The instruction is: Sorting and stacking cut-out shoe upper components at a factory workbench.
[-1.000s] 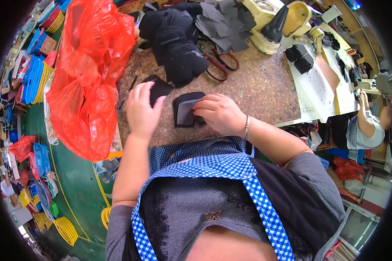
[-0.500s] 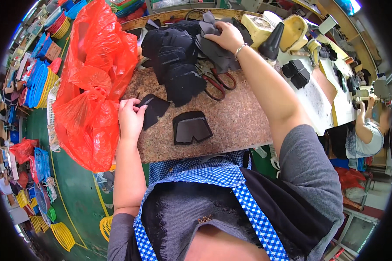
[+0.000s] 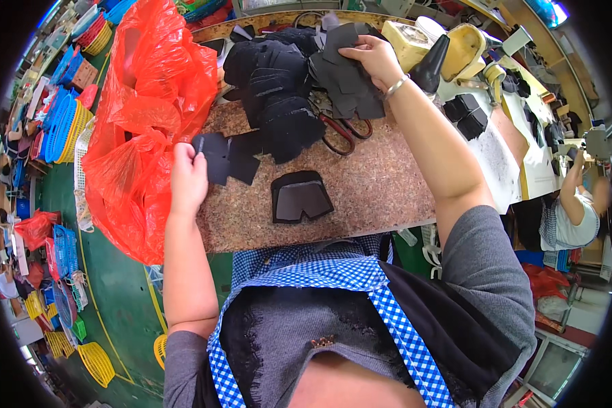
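My left hand (image 3: 189, 178) pinches a dark cut fabric piece (image 3: 212, 156) by its left edge, beside the red plastic bag. Another black piece (image 3: 244, 158) lies against it on the right. At the far side, my right hand (image 3: 374, 60) grips a dark grey fabric piece (image 3: 342, 45) between thumb and fingers, above a pile of grey pieces (image 3: 347, 85). Left of that pile is a heap of black fabric pieces (image 3: 272, 81). Near the front edge lies a notched grey piece (image 3: 301, 199) on top of a slightly larger black one.
Scissors (image 3: 343, 134) with red handles stick out from under the piles on the stone-topped table (image 3: 381, 183). A large red plastic bag (image 3: 139, 129) covers the left side. A black cone (image 3: 430, 64) and yellowish containers (image 3: 464, 49) stand back right. Another person (image 3: 570, 211) works at far right.
My left hand has moved slightly left and toward me, and now holds a dark piece. The right hand has shifted right, lifting a grey piece off the pile.
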### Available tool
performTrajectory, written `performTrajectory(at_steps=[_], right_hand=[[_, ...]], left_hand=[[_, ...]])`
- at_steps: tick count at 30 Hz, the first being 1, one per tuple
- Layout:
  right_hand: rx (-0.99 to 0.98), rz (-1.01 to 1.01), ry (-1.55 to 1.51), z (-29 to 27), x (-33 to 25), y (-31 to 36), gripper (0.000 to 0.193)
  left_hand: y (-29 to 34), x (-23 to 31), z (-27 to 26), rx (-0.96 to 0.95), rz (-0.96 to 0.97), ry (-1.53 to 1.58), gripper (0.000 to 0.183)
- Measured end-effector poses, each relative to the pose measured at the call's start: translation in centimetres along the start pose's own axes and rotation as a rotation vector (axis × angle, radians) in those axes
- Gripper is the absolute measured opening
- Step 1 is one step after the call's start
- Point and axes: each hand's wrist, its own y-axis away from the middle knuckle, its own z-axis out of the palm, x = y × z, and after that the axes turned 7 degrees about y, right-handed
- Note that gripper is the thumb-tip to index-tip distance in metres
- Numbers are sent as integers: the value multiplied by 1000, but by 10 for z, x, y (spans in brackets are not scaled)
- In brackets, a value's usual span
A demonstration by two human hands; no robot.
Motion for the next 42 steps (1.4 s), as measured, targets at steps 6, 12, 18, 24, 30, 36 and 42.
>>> performTrajectory(at_steps=[6, 12, 18, 24, 30, 36, 42], right_hand=[[211, -309, 332, -10, -5, 60, 39], [119, -302, 201, -16, 10, 92, 26], [121, -855, 500, 4, -14, 143, 24], [23, -802, 457, 4, -9, 149, 30], [-138, -616, 287, -3, -13, 141, 59], [156, 144, -261, -12, -12, 105, 22], [627, -797, 639, -5, -50, 140, 48]], left_hand=[[23, 72, 5, -146, 93, 725, 23], [55, 86, 86, -324, 746, -223, 25], [18, 134, 131, -396, 4, 715, 21], [6, 107, 150, -432, 40, 774, 14], [7, 112, 154, -422, 323, 671, 28], [3, 98, 128, -543, -175, 1064, 30], [39, 98, 99, -296, -62, 700, 14]])
